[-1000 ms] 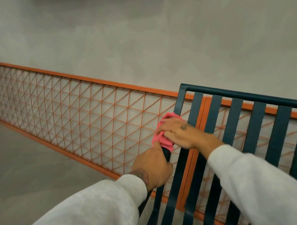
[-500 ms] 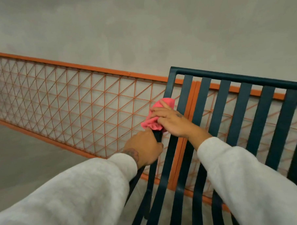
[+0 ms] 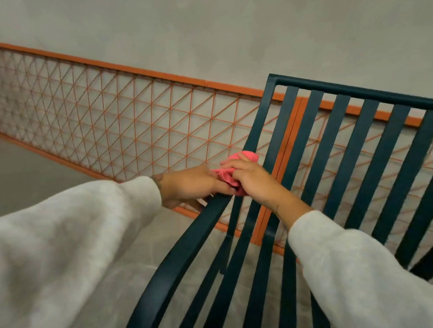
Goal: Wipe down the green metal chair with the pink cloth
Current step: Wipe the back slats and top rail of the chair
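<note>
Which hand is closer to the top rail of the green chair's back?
Right. The right hand, holding the pink cloth at the side post, is below the corner of the top rail; the left hand lies farther left, at the upper end of the armrest.

Smooth painted finish with a faint satin sheen on the dark green slatted metal chair (image 3: 180, 259); crumpled pink cloth (image 3: 248, 158) soft and matt; orange painted-metal lattice panel (image 3: 132, 69) matt; grey wall (image 3: 204, 28) mottled, matt, plaster-like; pale grey sleeves (image 3: 65, 244) fuzzy, fleece-like.
</note>
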Tool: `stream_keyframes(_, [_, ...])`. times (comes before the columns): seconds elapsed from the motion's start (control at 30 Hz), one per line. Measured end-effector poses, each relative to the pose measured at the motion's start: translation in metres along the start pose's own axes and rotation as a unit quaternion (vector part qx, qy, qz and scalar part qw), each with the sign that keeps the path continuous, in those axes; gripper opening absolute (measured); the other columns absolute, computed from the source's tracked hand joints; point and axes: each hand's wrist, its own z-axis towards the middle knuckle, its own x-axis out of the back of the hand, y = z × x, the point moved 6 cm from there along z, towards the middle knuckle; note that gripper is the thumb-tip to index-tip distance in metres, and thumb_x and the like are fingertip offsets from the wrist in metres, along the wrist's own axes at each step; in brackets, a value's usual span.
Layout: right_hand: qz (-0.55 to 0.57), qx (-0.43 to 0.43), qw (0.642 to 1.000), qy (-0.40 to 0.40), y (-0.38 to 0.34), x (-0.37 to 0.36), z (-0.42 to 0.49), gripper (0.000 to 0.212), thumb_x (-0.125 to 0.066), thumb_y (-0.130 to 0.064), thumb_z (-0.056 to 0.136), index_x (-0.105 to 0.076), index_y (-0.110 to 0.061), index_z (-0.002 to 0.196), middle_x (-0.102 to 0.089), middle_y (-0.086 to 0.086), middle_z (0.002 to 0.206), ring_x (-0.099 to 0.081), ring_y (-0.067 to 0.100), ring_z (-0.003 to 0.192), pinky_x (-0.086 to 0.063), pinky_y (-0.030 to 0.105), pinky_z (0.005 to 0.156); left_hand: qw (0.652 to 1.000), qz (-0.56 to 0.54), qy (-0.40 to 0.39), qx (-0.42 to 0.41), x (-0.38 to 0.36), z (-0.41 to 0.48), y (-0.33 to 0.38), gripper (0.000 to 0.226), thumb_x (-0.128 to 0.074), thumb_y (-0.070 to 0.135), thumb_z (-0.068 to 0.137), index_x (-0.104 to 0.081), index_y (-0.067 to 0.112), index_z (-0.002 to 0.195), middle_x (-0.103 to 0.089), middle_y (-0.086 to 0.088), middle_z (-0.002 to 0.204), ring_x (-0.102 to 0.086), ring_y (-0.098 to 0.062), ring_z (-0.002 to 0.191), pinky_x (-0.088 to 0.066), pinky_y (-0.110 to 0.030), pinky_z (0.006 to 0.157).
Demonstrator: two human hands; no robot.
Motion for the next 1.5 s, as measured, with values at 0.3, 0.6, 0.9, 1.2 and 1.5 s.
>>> stream_keyframes(0.3, [0.268, -0.039, 0.953, 0.137, -0.02, -0.052, -0.113, 0.039, -0.048, -0.012, 0.1, -0.069, -0.041, 0.117, -0.055, -0.018, 0.142, -0.048, 0.002, 0.132, -0.037, 0.036, 0.116, 0.98, -0.187, 0.067, 0.008, -0.012, -0.07, -0.048, 0.047, -0.076, 0.036, 0.079, -0.066, 0.006, 0.113, -0.075, -0.009, 0.1, -0.072, -0.015, 0.083, -0.055, -0.022, 0.066])
stream_keyframes(0.6, [0.541, -0.137, 0.799, 0.223, -0.036, -0.096, -0.161, 0.023, -0.062, -0.015, 0.093, -0.073, -0.016, 0.113, -0.075, 0.008, 0.111, -0.071, 0.022, 0.105, -0.056, 0.04, 0.09, 0.976, -0.192, 0.099, 0.028, -0.018, -0.085, -0.066, 0.082, -0.08, 0.066, 0.058, -0.054, 0.02, 0.12, -0.071, 0.0, 0.105, -0.067, -0.015, 0.099, -0.052, -0.038, 0.093])
stream_keyframes(0.9, [0.54, -0.164, 0.801, 0.2, -0.043, -0.093, -0.152, 0.027, -0.072, -0.015, 0.083, -0.064, -0.011, 0.109, -0.073, 0.017, 0.111, -0.071, 0.034, 0.104, -0.05, 0.063, 0.096, 0.972, -0.199, 0.116, 0.054, -0.027, -0.101, -0.064, 0.111, -0.066, 0.076, 0.067, -0.019, 0.023, 0.153, -0.061, -0.001, 0.13, -0.059, -0.01, 0.095, -0.043, -0.038, 0.099])
stream_keyframes(1.2, [0.51, -0.189, 0.821, 0.176, -0.064, -0.109, -0.178, 0.036, -0.084, -0.016, 0.071, -0.059, -0.011, 0.096, -0.075, 0.017, 0.1, -0.075, 0.027, 0.091, -0.061, 0.044, 0.083, 0.982, -0.18, 0.032, 0.036, -0.027, -0.097, -0.056, 0.057, -0.075, 0.067, 0.064, -0.075, 0.018, 0.092, -0.075, -0.003, 0.093, -0.07, -0.017, 0.086, -0.053, -0.037, 0.086])
stream_keyframes(1.5, [0.319, -0.161, 0.931, 0.081, -0.082, -0.147, -0.237, 0.031, -0.08, -0.024, 0.081, -0.052, -0.033, 0.091, -0.076, -0.001, 0.093, -0.072, 0.021, 0.074, -0.061, 0.04, 0.068, 0.988, -0.082, 0.1, 0.079, -0.012, -0.102, -0.056, 0.137, -0.065, 0.094, 0.037, -0.026, 0.028, 0.151, -0.035, -0.007, 0.155, -0.038, -0.033, 0.137, -0.031, -0.057, 0.11])
